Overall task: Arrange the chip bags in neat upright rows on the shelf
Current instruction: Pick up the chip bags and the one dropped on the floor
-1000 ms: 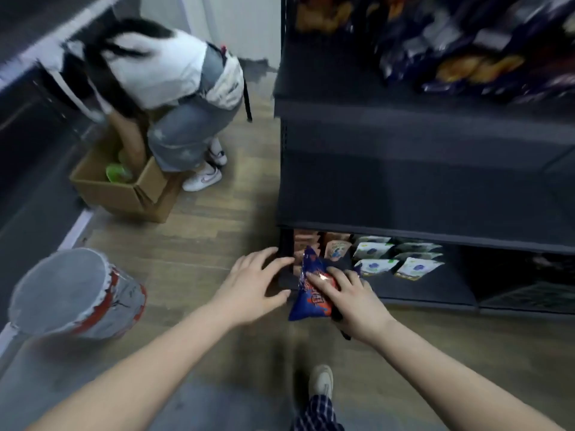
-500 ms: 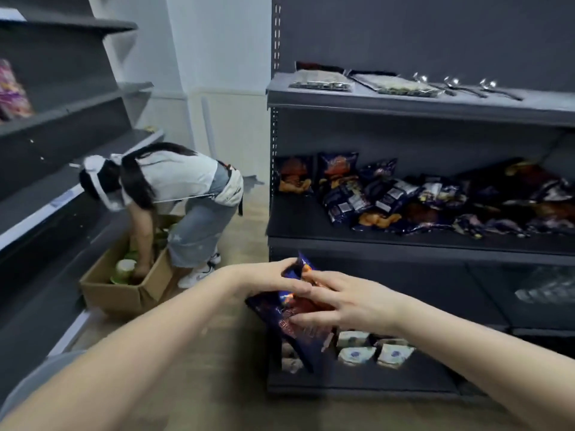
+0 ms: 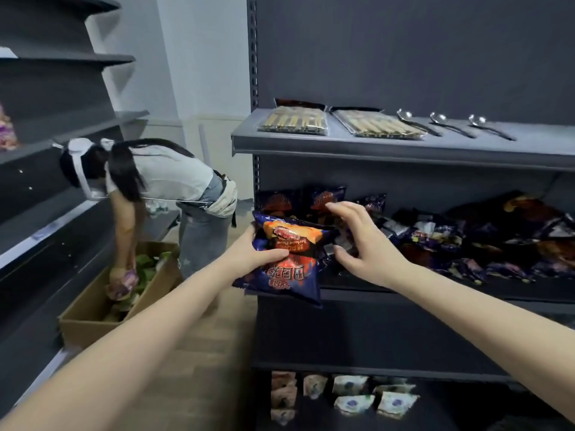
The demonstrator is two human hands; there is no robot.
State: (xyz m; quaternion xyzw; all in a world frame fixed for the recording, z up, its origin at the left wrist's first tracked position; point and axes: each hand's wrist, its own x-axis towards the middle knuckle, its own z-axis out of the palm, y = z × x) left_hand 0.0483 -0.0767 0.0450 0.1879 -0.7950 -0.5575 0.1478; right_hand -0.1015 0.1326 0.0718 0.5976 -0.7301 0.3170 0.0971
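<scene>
My left hand (image 3: pixel 249 258) grips a dark blue chip bag (image 3: pixel 287 256) with orange print, held upside down at the left front edge of the middle shelf (image 3: pixel 435 295). My right hand (image 3: pixel 361 241) hovers just right of the bag with fingers spread and holds nothing. Two chip bags (image 3: pixel 323 197) stand upright at the shelf's back left. A loose heap of several dark chip bags (image 3: pixel 485 241) lies across the rest of the shelf.
The upper shelf (image 3: pixel 311 144) carries chopstick packs (image 3: pixel 294 121) and three spoons (image 3: pixel 451 126). Small pouches (image 3: pixel 351 396) fill the bottom shelf. At left a person (image 3: pixel 161 185) bends over a cardboard box (image 3: pixel 109 303) on the wooden floor beside another shelving unit (image 3: pixel 46 144).
I have risen from the floor level to the middle shelf, carrying the bag up. The bag passed from my right hand to my left, and my right hand let go.
</scene>
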